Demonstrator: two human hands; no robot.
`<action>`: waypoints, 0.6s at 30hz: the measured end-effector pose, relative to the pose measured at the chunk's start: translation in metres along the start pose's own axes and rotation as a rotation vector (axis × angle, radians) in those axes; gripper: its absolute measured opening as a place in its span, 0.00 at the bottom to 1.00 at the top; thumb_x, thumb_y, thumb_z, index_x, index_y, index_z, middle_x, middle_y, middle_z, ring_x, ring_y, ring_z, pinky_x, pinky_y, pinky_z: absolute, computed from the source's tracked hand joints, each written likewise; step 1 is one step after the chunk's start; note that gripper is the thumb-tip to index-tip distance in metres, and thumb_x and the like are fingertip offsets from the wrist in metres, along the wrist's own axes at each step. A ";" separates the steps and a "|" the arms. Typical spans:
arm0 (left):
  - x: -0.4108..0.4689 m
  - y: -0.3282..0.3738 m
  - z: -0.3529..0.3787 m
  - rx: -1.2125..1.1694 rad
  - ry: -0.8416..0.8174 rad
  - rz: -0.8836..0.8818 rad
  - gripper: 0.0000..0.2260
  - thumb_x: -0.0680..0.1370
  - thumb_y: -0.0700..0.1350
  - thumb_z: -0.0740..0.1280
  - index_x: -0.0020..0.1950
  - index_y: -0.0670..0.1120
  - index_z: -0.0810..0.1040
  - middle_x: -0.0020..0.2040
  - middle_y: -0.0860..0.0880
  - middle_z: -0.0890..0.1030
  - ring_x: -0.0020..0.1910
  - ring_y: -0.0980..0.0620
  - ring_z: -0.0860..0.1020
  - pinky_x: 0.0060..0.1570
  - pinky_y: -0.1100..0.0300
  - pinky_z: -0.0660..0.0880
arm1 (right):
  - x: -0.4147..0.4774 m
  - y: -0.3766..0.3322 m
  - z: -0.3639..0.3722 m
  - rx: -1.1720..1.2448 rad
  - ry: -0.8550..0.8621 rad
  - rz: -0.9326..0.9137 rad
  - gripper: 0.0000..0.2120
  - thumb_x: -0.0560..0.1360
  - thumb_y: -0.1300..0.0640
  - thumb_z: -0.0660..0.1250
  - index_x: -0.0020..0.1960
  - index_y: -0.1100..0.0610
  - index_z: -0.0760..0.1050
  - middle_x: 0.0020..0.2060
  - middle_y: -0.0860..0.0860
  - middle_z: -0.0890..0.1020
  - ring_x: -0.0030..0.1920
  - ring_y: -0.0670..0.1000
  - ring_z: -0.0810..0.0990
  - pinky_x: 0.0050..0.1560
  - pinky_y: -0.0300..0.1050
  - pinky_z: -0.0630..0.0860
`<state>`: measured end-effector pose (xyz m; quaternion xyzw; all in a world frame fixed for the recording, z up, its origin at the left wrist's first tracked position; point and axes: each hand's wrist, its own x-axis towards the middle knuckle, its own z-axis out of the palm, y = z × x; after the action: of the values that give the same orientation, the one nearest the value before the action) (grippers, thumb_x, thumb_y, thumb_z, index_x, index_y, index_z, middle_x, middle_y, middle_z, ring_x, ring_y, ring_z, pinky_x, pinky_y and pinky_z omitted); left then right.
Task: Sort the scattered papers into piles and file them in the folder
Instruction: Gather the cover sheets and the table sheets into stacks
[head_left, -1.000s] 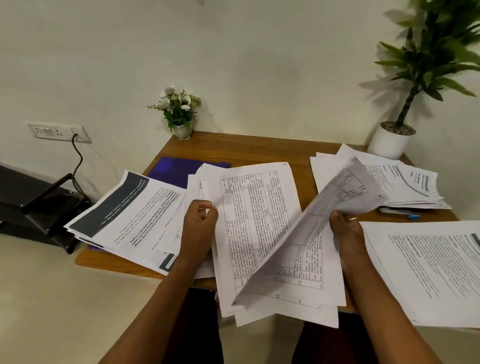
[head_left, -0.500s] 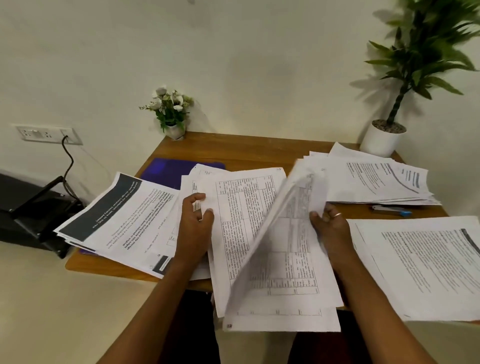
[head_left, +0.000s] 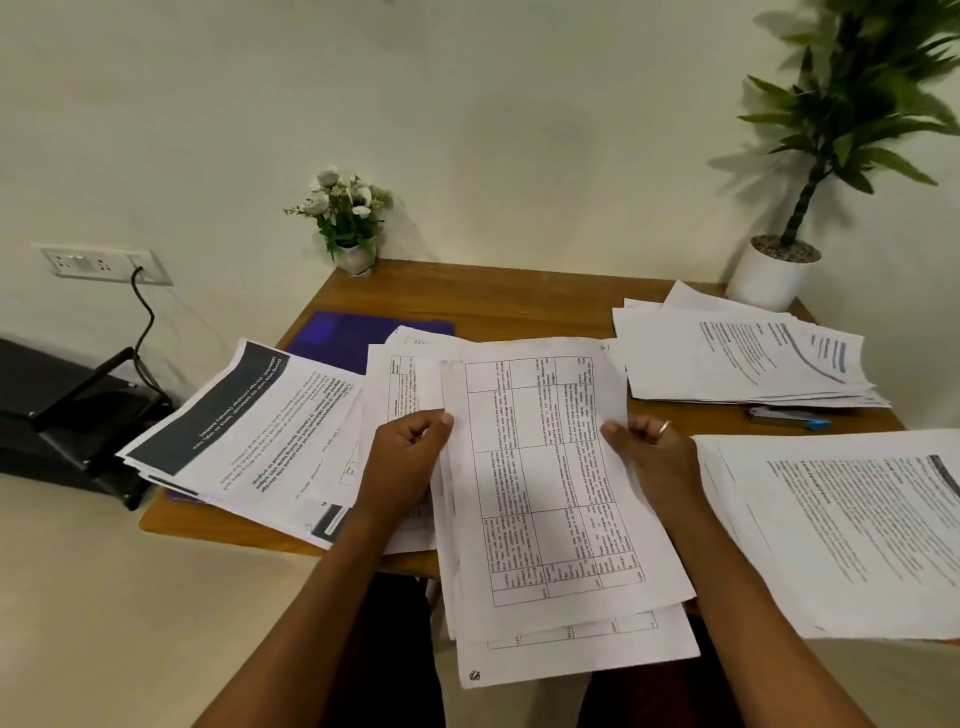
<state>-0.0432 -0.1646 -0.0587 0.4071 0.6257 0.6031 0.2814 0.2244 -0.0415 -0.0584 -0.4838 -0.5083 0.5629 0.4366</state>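
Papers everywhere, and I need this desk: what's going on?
A person is sorting printouts. The left hand and right hand each grip a side edge of a stack of table-printed sheets overhanging the near edge of the desk. A dark-banner pile lies to its left, a far text pile and a near text pile to its right. The blue folder lies behind, partly covered.

Left hand (head_left: 410, 452), right hand (head_left: 652, 457), both curled.
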 end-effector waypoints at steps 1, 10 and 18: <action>0.001 -0.002 -0.001 0.006 -0.003 0.004 0.05 0.82 0.47 0.68 0.54 0.54 0.84 0.53 0.62 0.85 0.55 0.64 0.81 0.48 0.74 0.76 | -0.001 -0.001 0.000 -0.009 0.004 -0.003 0.09 0.74 0.59 0.76 0.53 0.60 0.82 0.44 0.51 0.88 0.46 0.50 0.88 0.46 0.43 0.84; 0.002 -0.003 -0.001 0.032 -0.033 0.005 0.06 0.82 0.48 0.68 0.52 0.51 0.85 0.51 0.60 0.86 0.53 0.60 0.83 0.49 0.70 0.78 | -0.001 -0.001 0.002 0.061 0.030 -0.005 0.14 0.74 0.64 0.74 0.59 0.63 0.78 0.49 0.55 0.87 0.51 0.54 0.87 0.49 0.48 0.84; 0.005 -0.007 -0.005 0.049 0.053 -0.070 0.12 0.82 0.52 0.68 0.53 0.45 0.83 0.52 0.56 0.86 0.49 0.53 0.85 0.47 0.54 0.84 | -0.011 -0.005 0.001 0.229 0.080 -0.040 0.08 0.81 0.60 0.68 0.60 0.58 0.78 0.52 0.53 0.87 0.51 0.53 0.87 0.47 0.47 0.85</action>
<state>-0.0512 -0.1627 -0.0644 0.3755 0.6613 0.5879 0.2756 0.2255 -0.0523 -0.0518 -0.4427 -0.4324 0.5886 0.5202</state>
